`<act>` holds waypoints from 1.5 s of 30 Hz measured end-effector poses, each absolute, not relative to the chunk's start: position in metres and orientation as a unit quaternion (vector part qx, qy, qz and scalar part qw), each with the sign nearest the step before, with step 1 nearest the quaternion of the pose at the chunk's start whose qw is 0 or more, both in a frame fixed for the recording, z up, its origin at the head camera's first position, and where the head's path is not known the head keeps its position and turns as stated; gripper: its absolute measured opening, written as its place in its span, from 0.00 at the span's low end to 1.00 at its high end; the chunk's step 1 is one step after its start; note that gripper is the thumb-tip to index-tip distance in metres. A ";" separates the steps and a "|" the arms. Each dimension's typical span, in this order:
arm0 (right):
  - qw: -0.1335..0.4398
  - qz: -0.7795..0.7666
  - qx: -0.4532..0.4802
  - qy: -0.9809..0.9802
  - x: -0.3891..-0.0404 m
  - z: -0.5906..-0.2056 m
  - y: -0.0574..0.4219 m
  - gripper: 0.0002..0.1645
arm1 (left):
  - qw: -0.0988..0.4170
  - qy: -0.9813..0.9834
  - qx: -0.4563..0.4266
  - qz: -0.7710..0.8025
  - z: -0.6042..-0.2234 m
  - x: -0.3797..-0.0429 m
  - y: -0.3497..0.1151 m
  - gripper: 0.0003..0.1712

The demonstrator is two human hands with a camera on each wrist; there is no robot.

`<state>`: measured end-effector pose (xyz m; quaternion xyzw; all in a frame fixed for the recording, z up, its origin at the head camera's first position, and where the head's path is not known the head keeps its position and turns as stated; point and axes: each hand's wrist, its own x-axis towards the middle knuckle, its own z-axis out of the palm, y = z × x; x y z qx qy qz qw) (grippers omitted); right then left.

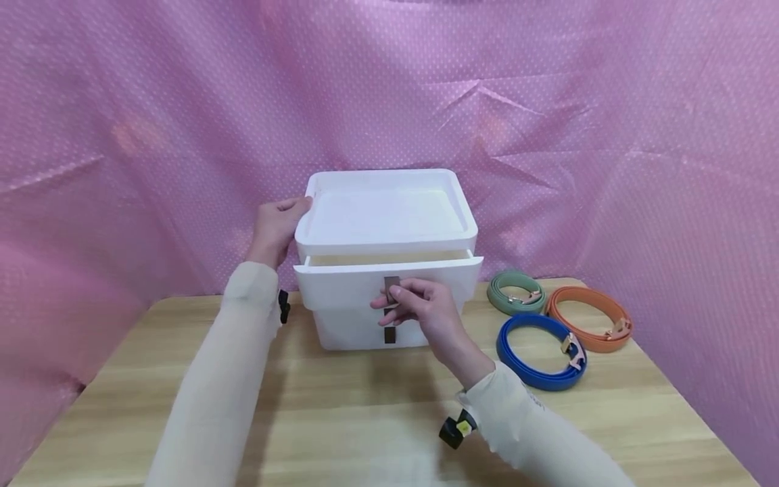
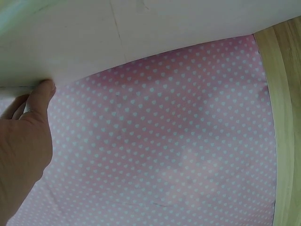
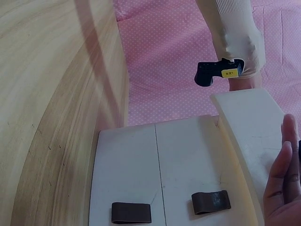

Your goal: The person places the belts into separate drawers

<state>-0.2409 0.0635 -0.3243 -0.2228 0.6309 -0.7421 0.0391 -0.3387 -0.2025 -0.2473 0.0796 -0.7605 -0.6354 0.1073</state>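
A white drawer box (image 1: 389, 208) with a recessed top stands at the back of the table. Its top drawer (image 1: 341, 283) is pulled partway out, and a strip of the inside shows behind the front. My left hand (image 1: 278, 226) holds the box by the left edge of its top. In the left wrist view, a fingertip (image 2: 47, 87) touches the white side. At the drawer front, my right hand (image 1: 422, 304) pinches the upper brown pull tab (image 1: 391, 284) between thumb and finger. Lower tabs (image 3: 131, 213) show on the closed drawers beneath.
Right of the box lie three coiled belts: a green one (image 1: 496, 294), an orange one (image 1: 599, 343) and a blue one (image 1: 514, 362). The wooden table (image 1: 341, 433) meets a pink dotted cloth (image 1: 182, 135) behind and at the sides.
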 end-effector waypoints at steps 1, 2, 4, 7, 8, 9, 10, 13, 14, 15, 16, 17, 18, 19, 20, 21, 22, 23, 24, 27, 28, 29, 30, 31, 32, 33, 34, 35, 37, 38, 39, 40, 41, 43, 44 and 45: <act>0.040 -0.743 -0.221 0.630 -0.239 -0.326 0.064 0.15 | 0.102 -0.761 0.081 -0.635 -0.249 -0.338 -0.202 0.34; 0.041 -0.744 -0.220 0.629 -0.238 -0.327 0.064 0.15 | 0.098 -0.762 0.082 -0.635 -0.252 -0.339 -0.203 0.34; 0.040 -0.748 -0.219 0.626 -0.236 -0.328 0.065 0.16 | 0.098 -0.761 0.079 -0.636 -0.255 -0.340 -0.202 0.35; 0.037 -0.751 -0.218 0.623 -0.236 -0.329 0.066 0.16 | 0.105 -0.756 0.073 -0.642 -0.256 -0.341 -0.201 0.35; 0.037 -0.751 -0.218 0.622 -0.237 -0.329 0.066 0.16 | 0.108 -0.754 0.070 -0.644 -0.256 -0.342 -0.200 0.34; 0.036 -0.752 -0.218 0.622 -0.237 -0.329 0.066 0.16 | 0.110 -0.752 0.069 -0.646 -0.255 -0.342 -0.200 0.34; 0.036 -0.752 -0.218 0.621 -0.238 -0.329 0.066 0.16 | 0.111 -0.750 0.068 -0.649 -0.255 -0.341 -0.200 0.33; 0.036 -0.751 -0.221 0.621 -0.239 -0.328 0.065 0.15 | 0.119 -0.745 0.067 -0.653 -0.253 -0.340 -0.201 0.33; 0.036 -0.751 -0.222 0.621 -0.239 -0.328 0.064 0.15 | 0.120 -0.744 0.069 -0.654 -0.252 -0.339 -0.201 0.33; 0.037 -0.750 -0.223 0.621 -0.239 -0.327 0.064 0.15 | 0.121 -0.742 0.070 -0.656 -0.251 -0.339 -0.202 0.33; 0.038 -0.750 -0.225 0.621 -0.239 -0.327 0.064 0.15 | 0.121 -0.741 0.072 -0.656 -0.251 -0.339 -0.202 0.33; 0.037 -0.749 -0.226 0.621 -0.239 -0.327 0.063 0.16 | 0.121 -0.742 0.074 -0.655 -0.251 -0.339 -0.203 0.33; 0.037 -0.749 -0.228 0.621 -0.239 -0.327 0.063 0.16 | 0.121 -0.743 0.075 -0.655 -0.251 -0.339 -0.203 0.33; 0.037 -0.749 -0.229 0.621 -0.239 -0.327 0.063 0.16 | 0.121 -0.743 0.076 -0.654 -0.250 -0.339 -0.203 0.33; 0.036 -0.749 -0.231 0.621 -0.240 -0.327 0.063 0.16 | 0.121 -0.743 0.075 -0.654 -0.250 -0.339 -0.203 0.34; 0.035 -0.748 -0.232 0.621 -0.240 -0.327 0.063 0.16 | 0.122 -0.743 0.075 -0.654 -0.250 -0.339 -0.203 0.34; 0.034 -0.748 -0.233 0.620 -0.240 -0.327 0.063 0.15 | 0.122 -0.743 0.075 -0.654 -0.250 -0.339 -0.203 0.34; 0.034 -0.748 -0.234 0.620 -0.240 -0.328 0.064 0.15 | 0.122 -0.742 0.075 -0.655 -0.250 -0.339 -0.203 0.34; 0.034 -0.748 -0.235 0.620 -0.240 -0.328 0.064 0.15 | 0.123 -0.742 0.076 -0.655 -0.251 -0.339 -0.202 0.34; 0.035 -0.748 -0.236 0.619 -0.240 -0.329 0.065 0.16 | 0.124 -0.741 0.078 -0.655 -0.251 -0.339 -0.201 0.33; 0.035 -0.748 -0.236 0.619 -0.239 -0.329 0.065 0.16 | 0.124 -0.741 0.080 -0.656 -0.252 -0.339 -0.200 0.33; 0.035 -0.748 -0.236 0.619 -0.239 -0.329 0.066 0.16 | 0.124 -0.743 0.080 -0.653 -0.252 -0.340 -0.200 0.34; 0.035 -0.748 -0.236 0.619 -0.239 -0.329 0.066 0.16 | 0.124 -0.745 0.080 -0.651 -0.252 -0.340 -0.200 0.34; 0.035 -0.748 -0.236 0.620 -0.239 -0.329 0.066 0.16 | 0.124 -0.746 0.081 -0.649 -0.252 -0.340 -0.200 0.34; 0.035 -0.748 -0.235 0.620 -0.239 -0.329 0.066 0.16 | 0.124 -0.748 0.081 -0.647 -0.252 -0.340 -0.199 0.34; 0.036 -0.748 -0.235 0.620 -0.239 -0.329 0.067 0.16 | 0.124 -0.750 0.081 -0.644 -0.252 -0.341 -0.200 0.34; 0.036 -0.747 -0.233 0.621 -0.239 -0.329 0.067 0.16 | 0.124 -0.751 0.082 -0.644 -0.252 -0.341 -0.199 0.34; 0.036 -0.747 -0.232 0.621 -0.238 -0.329 0.067 0.16 | 0.124 -0.752 0.081 -0.642 -0.251 -0.341 -0.199 0.34; 0.035 -0.749 -0.228 0.621 -0.237 -0.328 0.067 0.16 | 0.124 -0.755 0.081 -0.639 -0.251 -0.341 -0.199 0.35; 0.034 -0.750 -0.227 0.620 -0.237 -0.328 0.067 0.16 | 0.124 -0.756 0.080 -0.637 -0.251 -0.341 -0.199 0.35; 0.034 -0.753 -0.224 0.618 -0.236 -0.328 0.067 0.16 | 0.123 -0.757 0.081 -0.637 -0.251 -0.341 -0.199 0.35; 0.034 -0.755 -0.223 0.616 -0.236 -0.329 0.067 0.15 | 0.124 -0.756 0.082 -0.637 -0.252 -0.341 -0.199 0.35; 0.035 -0.758 -0.221 0.613 -0.235 -0.329 0.066 0.15 | 0.124 -0.757 0.083 -0.636 -0.252 -0.341 -0.199 0.35; 0.035 -0.762 -0.218 0.609 -0.234 -0.329 0.066 0.15 | 0.124 -0.760 0.084 -0.632 -0.252 -0.341 -0.199 0.35; 0.036 -0.764 -0.217 0.607 -0.234 -0.330 0.066 0.15 | 0.124 -0.760 0.086 -0.632 -0.253 -0.341 -0.199 0.35; 0.036 -0.765 -0.217 0.606 -0.233 -0.330 0.065 0.15 | 0.124 -0.761 0.087 -0.631 -0.253 -0.341 -0.199 0.35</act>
